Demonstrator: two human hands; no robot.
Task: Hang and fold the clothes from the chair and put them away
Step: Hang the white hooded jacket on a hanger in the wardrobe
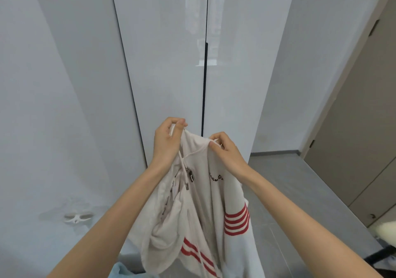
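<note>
Cream hoodie [205, 202] held up in air, in front of closed white wardrobe doors [162, 63]

Left hand [167, 140]: fingers curled, pinching top edge of hoodie near neckline

Right hand [227, 149]: thumb and fingers pinching top edge just beside left hand, hands close together

Hoodie hangs down between both forearms, bunched; red stripes [236, 220] on sleeves, black script on chest

Drawstring [188, 175] with dark metal tips dangles below left hand

Dark handle strip [204, 85] runs between wardrobe doors

Grey tiled floor [289, 181] to right, brown door [353, 127] beyond it

Pale blue cloth [120, 271] at bottom edge of view, under hoodie
</note>
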